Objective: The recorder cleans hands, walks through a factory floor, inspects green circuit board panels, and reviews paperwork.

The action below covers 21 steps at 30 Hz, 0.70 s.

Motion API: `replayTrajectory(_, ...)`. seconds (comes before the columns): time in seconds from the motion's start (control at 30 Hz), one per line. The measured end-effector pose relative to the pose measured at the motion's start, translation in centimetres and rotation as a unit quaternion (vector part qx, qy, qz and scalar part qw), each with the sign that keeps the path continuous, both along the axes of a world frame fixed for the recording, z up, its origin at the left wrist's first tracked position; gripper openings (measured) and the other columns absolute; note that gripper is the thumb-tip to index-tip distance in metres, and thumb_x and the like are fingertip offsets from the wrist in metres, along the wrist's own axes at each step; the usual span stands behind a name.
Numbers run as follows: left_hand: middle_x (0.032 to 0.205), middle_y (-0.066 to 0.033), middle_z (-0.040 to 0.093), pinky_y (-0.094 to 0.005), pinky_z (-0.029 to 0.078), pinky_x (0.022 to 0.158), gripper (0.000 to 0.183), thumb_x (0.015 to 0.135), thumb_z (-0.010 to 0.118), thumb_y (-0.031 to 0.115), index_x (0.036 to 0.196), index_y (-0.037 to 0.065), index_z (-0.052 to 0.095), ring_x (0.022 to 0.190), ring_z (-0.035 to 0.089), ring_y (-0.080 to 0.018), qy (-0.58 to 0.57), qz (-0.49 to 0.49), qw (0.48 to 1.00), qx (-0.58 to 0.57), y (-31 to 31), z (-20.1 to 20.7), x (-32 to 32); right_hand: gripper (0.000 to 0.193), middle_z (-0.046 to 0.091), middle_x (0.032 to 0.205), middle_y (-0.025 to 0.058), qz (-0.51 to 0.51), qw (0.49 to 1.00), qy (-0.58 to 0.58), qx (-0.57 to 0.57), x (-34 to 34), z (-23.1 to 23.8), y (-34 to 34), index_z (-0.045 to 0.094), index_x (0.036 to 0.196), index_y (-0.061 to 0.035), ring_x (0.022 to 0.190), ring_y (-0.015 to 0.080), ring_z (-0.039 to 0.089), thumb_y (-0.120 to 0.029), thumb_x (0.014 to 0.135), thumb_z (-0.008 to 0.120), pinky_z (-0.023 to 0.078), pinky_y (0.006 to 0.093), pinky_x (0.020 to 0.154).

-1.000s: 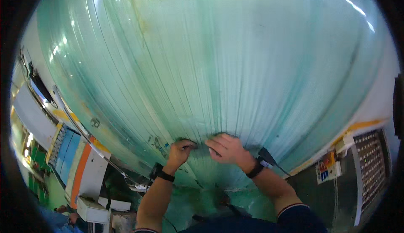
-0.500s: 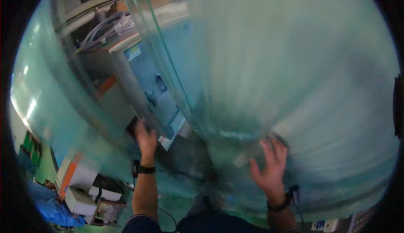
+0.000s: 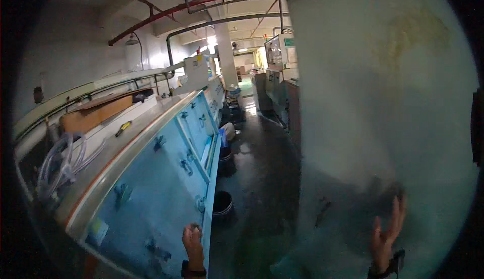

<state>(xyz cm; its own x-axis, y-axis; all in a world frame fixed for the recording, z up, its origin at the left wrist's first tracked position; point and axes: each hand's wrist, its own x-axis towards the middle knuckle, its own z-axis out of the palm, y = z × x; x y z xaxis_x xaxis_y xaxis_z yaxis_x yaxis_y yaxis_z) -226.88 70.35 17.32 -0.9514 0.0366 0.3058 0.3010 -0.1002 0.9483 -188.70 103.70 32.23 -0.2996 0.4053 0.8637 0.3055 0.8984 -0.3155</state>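
My left hand is raised low in the picture with its fingers curled in. I see nothing held in it. Just behind it is the right edge of a long blue machine front with dark latches and handles; whether they touch I cannot tell. On the other side, my right hand is open, fingers apart and pointing up. It is in front of a tall, pale grey-green surface with a yellowish stain; contact is unclear. Dark bands circle both wrists.
A wet, dark aisle runs ahead between machines. Black buckets stand along its left side. Clear coiled hoses, a cardboard piece and a yellow-black tool lie on the machine top. Red pipes cross overhead.
The clear plastic strips before me are out of view, and the aisle now shows. My view has lifted. Both hands sit lower in the picture, and the left fingers have curled in.
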Motion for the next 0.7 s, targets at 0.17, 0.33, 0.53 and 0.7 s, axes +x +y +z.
replayTrajectory(0.17,0.098,-0.0093,0.062,-0.0304,0.052,0.074,0.024,0.09,0.051,0.01,0.111,-0.001,0.058,0.086,0.061,-0.0169,-0.131,-0.116,0.985,0.0,5.4,-6.9,-6.9,0.057,0.041,0.14,0.0225,-0.104,0.994,0.017,-0.035,-5.7,-13.1,7.2,0.043,0.136,-0.0015,0.13,0.04,0.039,-0.016,0.084,0.059,0.029,0.0485,0.108)
replayTrajectory(0.33,0.104,-0.0121,0.062,-0.034,0.054,0.075,0.032,0.095,0.051,0.019,0.12,-0.001,0.051,0.091,0.064,-0.0225,-0.309,-0.204,0.929,-0.012,12.8,-11.0,-13.1,0.066,0.044,0.135,0.0234,-0.187,0.953,-0.178,-0.159,-22.2,-22.4,15.4,0.047,0.13,-0.0019,0.126,0.0409,0.04,-0.017,0.07,0.069,0.032,0.0508,0.105)
replayTrajectory(0.53,0.114,-0.0158,0.059,-0.0364,0.054,0.08,0.041,0.097,0.049,0.03,0.124,-0.001,0.05,0.098,0.062,-0.0254,-0.334,-0.239,0.912,-0.027,18.5,-16.8,-25.3,0.041,0.058,0.111,0.0176,-0.23,0.899,-0.348,-0.133,-35.5,-26.1,35.9,0.065,0.106,-0.0076,0.109,0.0314,0.055,-0.024,0.069,0.068,0.046,0.0438,0.091)
replayTrajectory(0.7,0.139,-0.0239,0.041,-0.0503,0.034,0.107,0.075,0.09,0.046,0.057,0.137,0.0,0.037,0.129,0.039,-0.0377,-0.45,-0.32,0.767,0.327,30.7,-14.5,-36.7,0.021,0.065,0.079,0.0074,-0.267,0.756,-0.568,-0.188,-23.5,-31.5,56.7,0.072,0.086,-0.0142,0.082,0.0238,0.065,-0.028,0.072,0.064,0.05,0.041,0.072)
